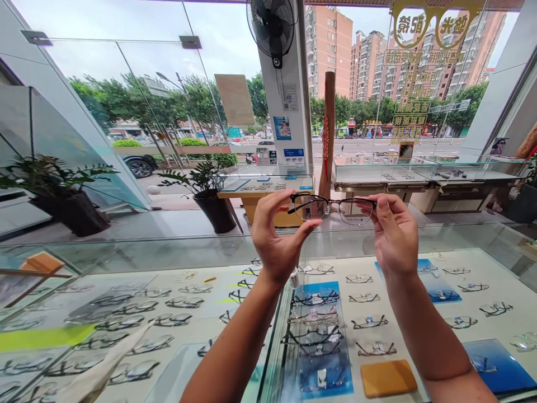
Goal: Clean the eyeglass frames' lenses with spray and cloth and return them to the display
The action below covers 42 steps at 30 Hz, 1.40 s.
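Both of my arms reach forward over a glass display case, holding up a pair of eyeglasses (333, 201) with dark upper rims and clear lenses. My left hand (277, 232) has its fingertips at the left corner of the frame and its thumb below the left lens. With thumb and bent fingers, my right hand (394, 229) pinches the right end of the frame. The eyeglasses are level, above the far edge of the case. Part of the right temple is hidden by my right hand.
Many eyeglasses lie in rows inside the glass case (184, 352). A tan flat case (389, 378) rests near the front. Beyond stand potted plants (213, 204), a wooden post (329, 129), further display counters (381, 173), and a wall fan (272, 25) on a pillar.
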Each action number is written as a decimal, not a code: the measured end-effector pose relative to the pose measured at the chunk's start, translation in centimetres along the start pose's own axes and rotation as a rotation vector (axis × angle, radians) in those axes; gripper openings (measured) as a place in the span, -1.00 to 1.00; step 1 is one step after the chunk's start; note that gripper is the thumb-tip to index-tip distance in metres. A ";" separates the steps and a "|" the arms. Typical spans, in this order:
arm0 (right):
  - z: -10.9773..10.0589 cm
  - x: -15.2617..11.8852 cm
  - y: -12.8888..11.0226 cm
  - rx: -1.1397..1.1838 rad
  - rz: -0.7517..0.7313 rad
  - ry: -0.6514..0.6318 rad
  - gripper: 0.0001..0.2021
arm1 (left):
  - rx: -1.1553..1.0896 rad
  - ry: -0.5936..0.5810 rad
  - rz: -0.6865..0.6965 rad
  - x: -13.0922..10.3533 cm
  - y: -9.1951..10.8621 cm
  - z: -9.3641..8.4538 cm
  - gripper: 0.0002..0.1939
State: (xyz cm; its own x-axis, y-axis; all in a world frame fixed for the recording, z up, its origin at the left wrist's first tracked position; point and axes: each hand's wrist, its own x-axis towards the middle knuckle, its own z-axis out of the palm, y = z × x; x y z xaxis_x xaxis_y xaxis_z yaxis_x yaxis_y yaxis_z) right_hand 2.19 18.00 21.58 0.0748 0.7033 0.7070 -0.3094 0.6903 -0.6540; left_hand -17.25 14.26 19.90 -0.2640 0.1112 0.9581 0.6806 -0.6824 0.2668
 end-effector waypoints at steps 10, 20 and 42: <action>0.1 0.3 0.4 -0.006 0.084 0.016 -0.61 | 0.027 -0.067 -0.175 0.1 1.4 -0.6 -0.43; 0.2 0.4 0.2 0.061 0.118 0.021 -0.66 | -0.097 -0.051 -0.278 0.3 1.8 -0.5 -0.46; 0.1 0.4 0.8 0.022 0.124 0.033 -0.63 | -0.643 0.086 -0.451 -0.2 1.0 1.2 -0.42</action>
State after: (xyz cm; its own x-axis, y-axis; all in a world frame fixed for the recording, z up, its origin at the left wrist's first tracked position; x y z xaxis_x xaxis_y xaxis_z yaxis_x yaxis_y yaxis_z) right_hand 1.89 18.76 21.36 0.0657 0.7885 0.6115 -0.3391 0.5940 -0.7295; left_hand -15.72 14.44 20.06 -0.4902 0.4385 0.7533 -0.0267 -0.8714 0.4898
